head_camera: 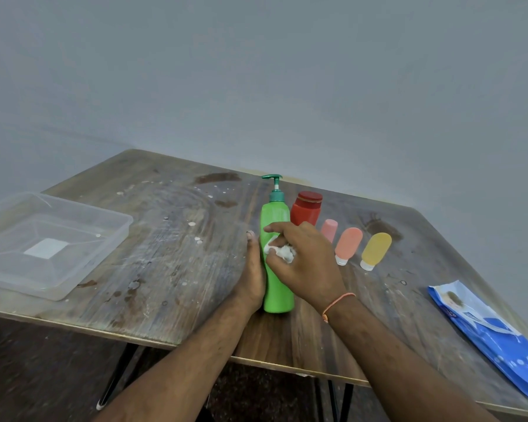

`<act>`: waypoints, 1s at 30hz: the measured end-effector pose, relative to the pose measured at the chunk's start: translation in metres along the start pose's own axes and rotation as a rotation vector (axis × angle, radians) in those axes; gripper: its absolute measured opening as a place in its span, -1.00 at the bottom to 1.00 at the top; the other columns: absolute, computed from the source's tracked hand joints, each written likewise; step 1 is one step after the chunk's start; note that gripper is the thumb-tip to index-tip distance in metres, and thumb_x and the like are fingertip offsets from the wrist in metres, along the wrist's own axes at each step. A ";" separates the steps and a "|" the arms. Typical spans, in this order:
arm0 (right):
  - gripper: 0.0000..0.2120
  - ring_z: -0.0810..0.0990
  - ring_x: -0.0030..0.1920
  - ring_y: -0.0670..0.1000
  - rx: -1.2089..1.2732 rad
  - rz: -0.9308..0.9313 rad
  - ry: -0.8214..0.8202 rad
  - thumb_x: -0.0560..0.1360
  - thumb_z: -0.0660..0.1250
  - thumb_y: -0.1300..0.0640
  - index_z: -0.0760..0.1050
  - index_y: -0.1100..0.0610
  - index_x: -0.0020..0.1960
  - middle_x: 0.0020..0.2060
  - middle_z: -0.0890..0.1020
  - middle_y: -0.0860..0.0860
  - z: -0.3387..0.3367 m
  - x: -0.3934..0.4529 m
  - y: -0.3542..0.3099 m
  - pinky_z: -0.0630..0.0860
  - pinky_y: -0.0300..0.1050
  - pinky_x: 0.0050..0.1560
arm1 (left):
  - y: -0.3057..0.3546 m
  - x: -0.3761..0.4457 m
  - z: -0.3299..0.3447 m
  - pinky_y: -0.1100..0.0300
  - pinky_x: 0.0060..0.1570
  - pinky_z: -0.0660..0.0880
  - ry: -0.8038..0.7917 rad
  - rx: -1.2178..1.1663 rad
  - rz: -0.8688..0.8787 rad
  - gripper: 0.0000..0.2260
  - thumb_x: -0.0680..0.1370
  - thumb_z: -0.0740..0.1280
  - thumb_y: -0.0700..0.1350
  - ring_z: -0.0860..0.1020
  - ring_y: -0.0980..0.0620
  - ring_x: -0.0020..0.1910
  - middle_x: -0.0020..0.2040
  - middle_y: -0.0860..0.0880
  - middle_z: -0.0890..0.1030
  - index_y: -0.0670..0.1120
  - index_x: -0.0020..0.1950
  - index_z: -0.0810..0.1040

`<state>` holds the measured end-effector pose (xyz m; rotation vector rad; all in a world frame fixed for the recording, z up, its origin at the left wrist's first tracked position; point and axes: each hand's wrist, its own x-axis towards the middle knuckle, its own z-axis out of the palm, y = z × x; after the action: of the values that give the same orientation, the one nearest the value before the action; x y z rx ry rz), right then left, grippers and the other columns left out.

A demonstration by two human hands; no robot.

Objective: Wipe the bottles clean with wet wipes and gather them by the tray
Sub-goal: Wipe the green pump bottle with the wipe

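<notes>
A green pump bottle (277,287) stands upright near the table's front edge. My left hand (252,275) lies flat against its left side, fingers straight. My right hand (302,263) pinches a crumpled white wet wipe (282,251) and presses it on the bottle's middle. Behind stands a red bottle (306,210). To its right lie a pink tube (329,229), an orange tube (347,245) and a yellow tube (375,250), caps toward me. A clear plastic tray (58,239) sits at the far left.
A blue pack of wet wipes (488,333) lies at the right near the table's front edge. The wooden table (177,257) is stained and speckled with white spots. A grey wall stands behind it.
</notes>
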<state>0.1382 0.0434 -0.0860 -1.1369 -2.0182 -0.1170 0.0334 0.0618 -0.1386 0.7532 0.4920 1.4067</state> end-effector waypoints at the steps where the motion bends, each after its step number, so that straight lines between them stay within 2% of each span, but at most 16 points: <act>1: -0.61 0.53 -0.05 -0.07 0.004 0.017 0.023 0.46 0.50 0.14 0.63 -0.05 0.27 -0.13 0.70 -0.21 0.001 0.003 0.001 0.52 -0.11 -0.04 | -0.001 0.001 0.000 0.13 0.05 0.64 0.003 -0.014 -0.006 -0.23 0.74 -0.19 0.25 0.72 0.02 0.05 0.00 -0.07 0.76 0.02 0.00 0.81; 7: -0.60 0.52 -0.05 -0.06 -0.008 -0.036 -0.024 0.46 0.49 0.11 0.63 -0.07 0.28 -0.11 0.72 -0.21 0.004 0.001 -0.003 0.54 -0.07 -0.03 | -0.002 0.000 -0.001 0.16 0.01 0.65 0.042 0.002 0.034 -0.31 0.76 -0.12 0.19 0.73 0.00 0.02 -0.03 -0.11 0.75 -0.09 0.00 0.76; 13: -0.61 0.52 -0.04 -0.07 0.008 0.019 0.053 0.46 0.51 0.15 0.64 -0.06 0.26 -0.10 0.72 -0.22 0.001 0.007 0.006 0.50 -0.13 -0.05 | -0.002 0.002 -0.001 0.11 0.11 0.65 0.000 -0.004 -0.014 -0.26 0.74 -0.19 0.23 0.72 -0.01 0.13 0.10 -0.11 0.76 0.02 0.09 0.80; 19: -0.63 0.50 -0.05 -0.08 0.012 -0.043 0.006 0.45 0.49 0.11 0.65 -0.07 0.24 -0.14 0.70 -0.20 0.002 0.000 0.001 0.51 -0.14 -0.06 | -0.003 0.002 -0.002 0.13 0.03 0.65 0.032 0.020 0.026 -0.32 0.77 -0.10 0.19 0.72 -0.03 0.05 0.01 -0.12 0.75 -0.06 -0.01 0.78; 22: -0.63 0.50 -0.04 -0.10 0.015 -0.013 0.046 0.45 0.50 0.13 0.65 -0.07 0.23 -0.14 0.70 -0.23 -0.001 0.001 0.007 0.48 -0.18 -0.05 | -0.004 0.003 -0.004 0.08 0.09 0.64 -0.011 0.038 -0.009 -0.31 0.75 -0.13 0.23 0.71 -0.05 0.12 0.09 -0.14 0.74 -0.02 0.10 0.77; 25: -0.61 0.51 -0.03 -0.09 0.025 0.018 0.089 0.46 0.53 0.15 0.64 -0.05 0.26 -0.10 0.72 -0.22 0.002 0.005 0.006 0.44 -0.22 -0.04 | -0.005 0.005 -0.005 0.03 0.19 0.63 -0.003 0.036 -0.015 -0.34 0.75 -0.13 0.22 0.68 -0.09 0.20 0.18 -0.18 0.72 -0.08 0.22 0.71; 28: -0.62 0.53 -0.01 -0.05 0.043 -0.021 0.063 0.46 0.53 0.15 0.65 -0.03 0.27 -0.09 0.71 -0.22 0.004 0.002 0.003 0.50 -0.17 -0.01 | -0.006 0.005 -0.007 0.09 0.13 0.64 -0.005 0.064 0.006 -0.35 0.76 -0.11 0.20 0.70 -0.07 0.17 0.13 -0.17 0.73 -0.07 0.16 0.74; 30: -0.63 0.51 -0.01 -0.07 0.041 -0.037 0.056 0.44 0.52 0.15 0.66 -0.04 0.24 -0.12 0.70 -0.23 0.001 -0.002 0.006 0.48 -0.21 -0.01 | -0.005 0.004 -0.007 0.09 0.12 0.64 -0.012 0.087 -0.013 -0.35 0.76 -0.10 0.21 0.70 -0.09 0.17 0.14 -0.19 0.73 -0.13 0.20 0.70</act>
<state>0.1426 0.0459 -0.0896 -1.0600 -1.9836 -0.1235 0.0321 0.0670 -0.1463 0.8262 0.5504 1.3753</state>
